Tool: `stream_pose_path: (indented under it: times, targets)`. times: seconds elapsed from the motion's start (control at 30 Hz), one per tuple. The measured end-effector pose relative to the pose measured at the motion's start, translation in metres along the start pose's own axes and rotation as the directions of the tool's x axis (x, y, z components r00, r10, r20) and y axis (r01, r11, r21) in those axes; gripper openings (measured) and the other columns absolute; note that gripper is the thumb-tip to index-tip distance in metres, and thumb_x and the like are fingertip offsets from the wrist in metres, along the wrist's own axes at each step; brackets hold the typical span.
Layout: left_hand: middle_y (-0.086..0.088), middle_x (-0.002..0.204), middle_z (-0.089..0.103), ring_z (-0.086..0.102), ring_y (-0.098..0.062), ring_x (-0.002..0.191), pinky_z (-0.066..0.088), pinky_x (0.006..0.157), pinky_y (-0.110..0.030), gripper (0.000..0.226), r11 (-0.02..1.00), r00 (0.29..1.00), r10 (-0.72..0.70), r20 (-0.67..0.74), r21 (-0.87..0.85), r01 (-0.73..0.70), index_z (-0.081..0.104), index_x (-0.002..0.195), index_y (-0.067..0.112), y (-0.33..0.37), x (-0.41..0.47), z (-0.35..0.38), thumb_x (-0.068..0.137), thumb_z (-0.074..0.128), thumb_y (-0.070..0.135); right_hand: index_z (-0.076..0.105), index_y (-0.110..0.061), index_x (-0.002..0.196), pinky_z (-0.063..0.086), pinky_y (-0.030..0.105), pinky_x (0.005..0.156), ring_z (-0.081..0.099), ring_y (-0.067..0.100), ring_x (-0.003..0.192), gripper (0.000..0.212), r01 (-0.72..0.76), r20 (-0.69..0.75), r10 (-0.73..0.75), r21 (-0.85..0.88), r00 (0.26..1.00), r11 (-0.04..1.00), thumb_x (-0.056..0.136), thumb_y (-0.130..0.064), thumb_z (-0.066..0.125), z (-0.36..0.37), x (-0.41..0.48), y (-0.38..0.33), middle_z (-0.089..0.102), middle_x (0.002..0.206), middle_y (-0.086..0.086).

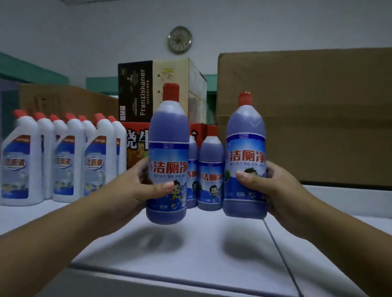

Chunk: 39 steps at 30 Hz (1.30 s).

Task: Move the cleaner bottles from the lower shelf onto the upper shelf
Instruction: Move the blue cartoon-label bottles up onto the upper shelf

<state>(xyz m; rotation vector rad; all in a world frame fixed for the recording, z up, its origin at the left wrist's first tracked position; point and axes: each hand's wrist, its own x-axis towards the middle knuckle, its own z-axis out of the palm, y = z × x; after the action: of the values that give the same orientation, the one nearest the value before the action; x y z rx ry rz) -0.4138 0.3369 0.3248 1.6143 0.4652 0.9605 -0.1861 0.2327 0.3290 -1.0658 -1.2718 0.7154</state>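
Glossy translucent plastic bottles (168, 160), matt white shelf (205, 251), matt brown cardboard box (323, 112).

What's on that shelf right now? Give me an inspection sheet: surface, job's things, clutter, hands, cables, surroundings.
Surface: white shelf top, shadows under both held bottles.
Job's things: left purple bottle and right purple bottle upright, held above the shelf; two more purple bottles stand behind.
Clutter: white angled-neck bottles in rows at left.
Hands: left hand grips the left one, right hand the right one.
Cables: thin line across shelf at right; cord or seam, cannot tell.
Surroundings: cardboard boxes, wall clock.
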Motion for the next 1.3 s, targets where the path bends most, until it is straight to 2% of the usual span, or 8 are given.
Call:
stream_pose_path:
  times: [0.13, 0.23, 0.4, 0.73, 0.83, 0.97, 1.1, 1.3]
  targets:
    - [0.002, 0.11, 0.067, 0.062, -0.017, 0.104, 0.053, 0.078, -0.031, 0.061, 0.998, 0.999, -0.014, 0.031, 0.069, 0.012, 0.057, 0.109, 0.028, -0.022, 0.051, -0.021, 0.054, 0.076, 0.011, 0.054, -0.014, 0.117, 0.054, 0.047, 0.089, 0.067, 0.028, 0.102, 0.063, -0.031, -0.075, 0.024, -0.094, 0.997, 0.995, 0.06, -0.027, 0.078, 0.017, 0.033, 0.02, 0.069, 0.11, 0.01]
    - [0.007, 0.107, 0.068, 0.062, -0.014, 0.102, 0.053, 0.083, -0.032, 0.062, 0.986, 1.0, -0.011, 0.002, 0.168, 0.011, 0.058, 0.103, 0.032, -0.041, 0.079, -0.028, 0.046, 0.081, 0.021, 0.053, -0.02, 0.115, 0.054, 0.041, 0.089, 0.066, 0.021, 0.101, 0.056, -0.058, -0.141, 0.027, -0.221, 0.99, 0.973, 0.065, -0.023, 0.078, 0.023, 0.052, 0.034, 0.069, 0.106, 0.003]
    - [0.012, 0.103, 0.067, 0.063, -0.008, 0.097, 0.052, 0.07, -0.02, 0.063, 0.98, 0.999, 0.026, -0.033, 0.197, -0.019, 0.056, 0.098, 0.036, -0.075, 0.098, -0.032, 0.049, 0.087, 0.014, 0.052, -0.032, 0.11, 0.054, 0.032, 0.09, 0.066, 0.008, 0.098, 0.057, -0.077, -0.162, 0.018, -0.361, 0.987, 0.929, 0.059, -0.029, 0.078, 0.026, 0.065, 0.063, 0.068, 0.105, -0.009]
    - [0.02, 0.101, 0.067, 0.062, 0.0, 0.094, 0.05, 0.068, -0.01, 0.059, 0.952, 0.999, 0.053, 0.006, 0.301, -0.052, 0.055, 0.101, 0.039, -0.088, 0.106, -0.034, 0.056, 0.086, 0.016, 0.047, -0.045, 0.105, 0.054, 0.012, 0.072, 0.061, -0.013, 0.091, 0.065, -0.09, -0.116, 0.035, -0.507, 0.993, 0.857, 0.046, -0.045, 0.075, 0.026, 0.07, 0.071, 0.066, 0.097, -0.027]
    - [0.019, 0.1, 0.065, 0.063, 0.0, 0.09, 0.05, 0.07, -0.013, 0.063, 0.916, 0.999, 0.054, -0.001, 0.398, -0.049, 0.052, 0.109, 0.037, -0.085, 0.101, -0.038, 0.06, 0.085, 0.015, 0.056, -0.04, 0.102, 0.054, 0.017, 0.075, 0.064, -0.009, 0.086, 0.053, -0.144, -0.118, 0.094, -0.548, 0.988, 0.824, 0.058, -0.028, 0.084, 0.02, 0.065, 0.064, 0.069, 0.092, -0.025]
    - [0.015, 0.099, 0.064, 0.066, -0.008, 0.087, 0.057, 0.077, -0.033, 0.065, 0.888, 0.999, 0.031, -0.013, 0.46, -0.021, 0.047, 0.105, 0.039, -0.082, 0.097, -0.043, 0.058, 0.086, 0.018, 0.06, -0.031, 0.105, 0.054, 0.025, 0.075, 0.068, 0.006, 0.084, 0.053, -0.126, -0.119, 0.07, -0.578, 0.99, 0.806, 0.067, 0.001, 0.078, 0.015, 0.06, 0.064, 0.073, 0.095, -0.006]
    - [0.016, 0.099, 0.06, 0.064, -0.006, 0.085, 0.057, 0.073, -0.029, 0.065, 0.848, 1.0, 0.028, 0.008, 0.529, -0.028, 0.042, 0.114, 0.033, -0.081, 0.1, -0.04, 0.064, 0.084, 0.022, 0.053, -0.025, 0.105, 0.056, 0.029, 0.082, 0.067, 0.009, 0.09, 0.05, -0.115, -0.17, 0.011, -0.616, 0.985, 0.779, 0.068, -0.005, 0.08, 0.019, 0.064, 0.074, 0.068, 0.102, -0.004]
    - [0.013, 0.105, 0.057, 0.062, -0.01, 0.088, 0.051, 0.07, -0.027, 0.069, 0.802, 1.0, 0.026, 0.004, 0.597, -0.023, 0.043, 0.122, 0.025, -0.075, 0.103, -0.039, 0.066, 0.082, 0.032, 0.051, -0.025, 0.116, 0.054, 0.03, 0.088, 0.065, 0.006, 0.091, 0.05, -0.058, -0.099, -0.035, -0.789, 0.994, 0.612, 0.073, -0.021, 0.078, 0.019, 0.066, 0.068, 0.066, 0.102, -0.007]
